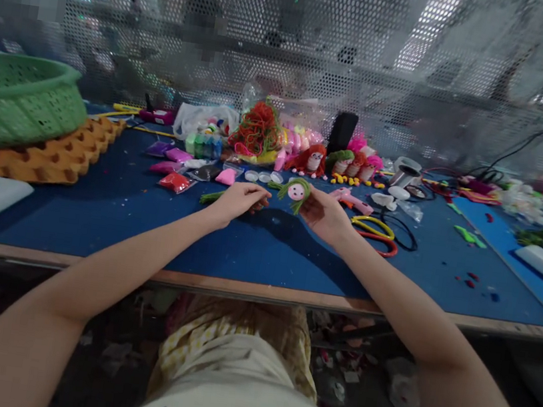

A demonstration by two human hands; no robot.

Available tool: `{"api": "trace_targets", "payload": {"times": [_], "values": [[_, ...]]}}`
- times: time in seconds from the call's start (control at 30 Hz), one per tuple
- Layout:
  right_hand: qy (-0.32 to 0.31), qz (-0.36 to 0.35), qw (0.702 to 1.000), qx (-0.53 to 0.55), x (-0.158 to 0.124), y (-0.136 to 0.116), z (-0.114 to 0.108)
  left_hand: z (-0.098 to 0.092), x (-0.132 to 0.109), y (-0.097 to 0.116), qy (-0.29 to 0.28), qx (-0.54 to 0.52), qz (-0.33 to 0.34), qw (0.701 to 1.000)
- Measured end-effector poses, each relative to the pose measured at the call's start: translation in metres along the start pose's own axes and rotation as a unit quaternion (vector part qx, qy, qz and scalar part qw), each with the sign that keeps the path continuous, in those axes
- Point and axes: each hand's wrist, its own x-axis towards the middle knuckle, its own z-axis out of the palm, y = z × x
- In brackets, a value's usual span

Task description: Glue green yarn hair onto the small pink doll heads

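Observation:
My right hand (324,214) grips a small doll head (297,192) by its edge, above the blue table. The head has a pale pink face and green yarn hair, with strands sticking out to the left and below. To its left, my left hand (242,203) is closed with its fingertips pinched together; anything between them is too small to make out. A bundle of green yarn (211,198) lies just beyond my left wrist, partly covered by it. Scissors with yellow and red handles (374,229) rest close to my right hand.
Finished-looking yarn dolls (314,161) stand at the back beside a tangled orange yarn pile (257,131). Small coloured packets (176,181) lie to the left. A pink glue gun (353,200) sits behind my right hand. A green basket (23,101) occupies the far left.

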Motion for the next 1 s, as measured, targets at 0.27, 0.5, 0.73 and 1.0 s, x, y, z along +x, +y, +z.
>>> {"api": "trace_targets", "payload": {"times": [0.27, 0.5, 0.73, 1.0], "values": [[0.000, -0.069, 0.996, -0.053, -0.007, 0.005, 0.004, 0.007, -0.010, 0.004, 0.028, 0.104, 0.235, 0.966], [-0.014, -0.104, 0.988, -0.117, -0.023, 0.017, 0.017, 0.019, -0.023, 0.009, -0.016, 0.117, 0.275, 0.954], [-0.049, -0.184, 0.965, -0.178, -0.031, 0.014, 0.019, 0.016, -0.019, 0.012, -0.042, -0.099, 0.141, 0.984], [-0.068, -0.453, 0.782, -0.423, -0.038, 0.007, 0.016, 0.016, -0.015, 0.013, -0.143, -0.253, 0.013, 0.957]]}}
